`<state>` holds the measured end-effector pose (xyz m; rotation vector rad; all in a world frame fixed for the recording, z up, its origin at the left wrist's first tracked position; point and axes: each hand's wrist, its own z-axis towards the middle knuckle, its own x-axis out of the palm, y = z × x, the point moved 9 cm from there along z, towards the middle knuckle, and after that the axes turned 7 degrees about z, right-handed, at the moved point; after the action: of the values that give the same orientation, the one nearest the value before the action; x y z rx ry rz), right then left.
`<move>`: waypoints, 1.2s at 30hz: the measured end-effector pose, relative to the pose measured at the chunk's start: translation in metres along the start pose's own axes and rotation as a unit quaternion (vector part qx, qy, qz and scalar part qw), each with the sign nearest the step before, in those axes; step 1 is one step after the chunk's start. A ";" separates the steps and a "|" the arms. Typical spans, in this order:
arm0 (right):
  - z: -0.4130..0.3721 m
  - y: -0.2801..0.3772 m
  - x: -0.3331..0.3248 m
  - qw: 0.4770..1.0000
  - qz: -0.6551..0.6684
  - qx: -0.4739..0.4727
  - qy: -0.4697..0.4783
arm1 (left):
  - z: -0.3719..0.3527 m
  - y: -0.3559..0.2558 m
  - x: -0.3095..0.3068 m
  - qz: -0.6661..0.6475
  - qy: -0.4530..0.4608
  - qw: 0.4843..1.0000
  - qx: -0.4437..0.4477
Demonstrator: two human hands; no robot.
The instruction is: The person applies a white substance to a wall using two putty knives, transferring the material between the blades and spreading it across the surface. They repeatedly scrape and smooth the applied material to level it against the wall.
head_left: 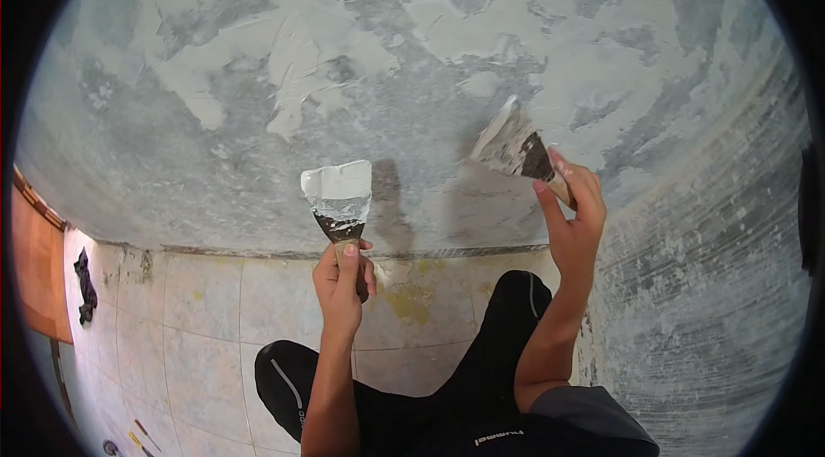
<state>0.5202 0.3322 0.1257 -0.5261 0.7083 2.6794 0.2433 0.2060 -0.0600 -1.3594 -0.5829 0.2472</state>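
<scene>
My left hand (341,277) is wrapped round the handle of a putty knife (342,221), held upright with its blade up. A thick band of white putty (338,180) covers the blade's top edge. In my right hand (574,199) is a second putty knife (513,143), tilted up and to the left, its blade smeared with putty and its tip close to the wall. Both knives are in front of the grey wall (421,126), which carries uneven patches of pale putty (296,70).
Below the wall lies a tiled floor (202,345) with yellowish stains. A dark crumpled cloth-like thing (85,285) is at the left, near an orange-brown wooden panel (39,259). Thin tools (142,438) lie at the lower left. A scraped side wall (705,302) rises at my right.
</scene>
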 end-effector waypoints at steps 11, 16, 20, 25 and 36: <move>-0.029 -0.064 0.038 0.932 0.279 0.163 -0.164 | 0.000 0.003 0.018 0.030 0.026 0.999 -0.015; -0.036 -0.063 0.070 0.949 0.241 0.145 -0.144 | -0.002 0.006 0.020 0.040 0.034 0.998 -0.019; -0.032 -0.067 0.084 0.957 0.206 0.159 -0.132 | -0.002 0.007 0.018 0.036 0.038 0.999 -0.016; -0.041 -0.075 0.077 0.971 0.136 0.141 -0.134 | -0.004 0.003 0.016 0.041 0.040 0.998 -0.022; -0.045 -0.061 0.072 0.988 0.055 0.048 -0.135 | -0.003 0.006 0.018 0.028 0.046 0.998 -0.029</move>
<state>0.4925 0.3739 0.0343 -0.0992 0.8009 2.7257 0.2615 0.2135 -0.0614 -1.4373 -0.4783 0.2137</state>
